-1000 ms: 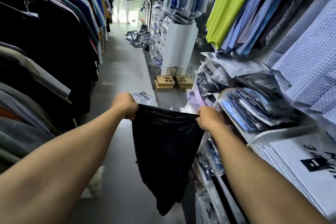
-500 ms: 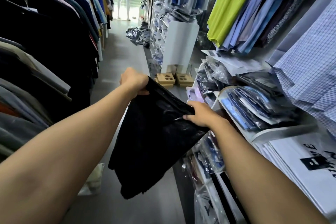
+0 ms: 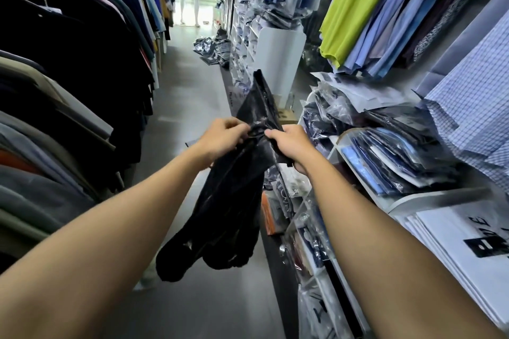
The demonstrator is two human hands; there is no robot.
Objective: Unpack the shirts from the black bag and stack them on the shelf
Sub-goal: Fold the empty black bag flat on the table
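Both hands gripping black bag [image 3: 234, 195], bunched.
Left hand [image 3: 220, 137] at 9 o'clock, right hand [image 3: 289, 143] at 3; fingers curled tight.

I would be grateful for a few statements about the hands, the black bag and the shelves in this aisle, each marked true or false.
1. The left hand and the right hand both grip the black bag. True.
2. Packaged shirts lie piled on the white shelf at the right. True.
3. The black bag rests on that shelf. False: it hangs in the air from both hands, over the aisle.
4. The lime-green garment hangs on the left rack. False: it hangs at the right, above the shelf.
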